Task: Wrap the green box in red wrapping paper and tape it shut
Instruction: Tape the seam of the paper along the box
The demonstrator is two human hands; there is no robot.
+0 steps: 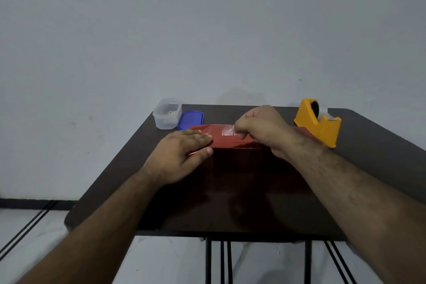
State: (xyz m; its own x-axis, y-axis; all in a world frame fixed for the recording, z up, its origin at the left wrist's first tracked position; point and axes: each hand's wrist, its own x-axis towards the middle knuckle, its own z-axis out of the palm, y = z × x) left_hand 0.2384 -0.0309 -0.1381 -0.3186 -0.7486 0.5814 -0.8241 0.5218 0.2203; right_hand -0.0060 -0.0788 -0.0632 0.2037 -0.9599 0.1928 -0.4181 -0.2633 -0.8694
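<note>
The left hand (182, 152) lies nearest, flat with straight fingers pressing the left end of the red wrapping paper (227, 139) on the dark desk (230, 203). The right hand (260, 129), fingers curled, pinches a clear piece of tape (227, 131) on the paper's top. The paper lies between both hands, mid-desk. The box itself is hidden.
</note>
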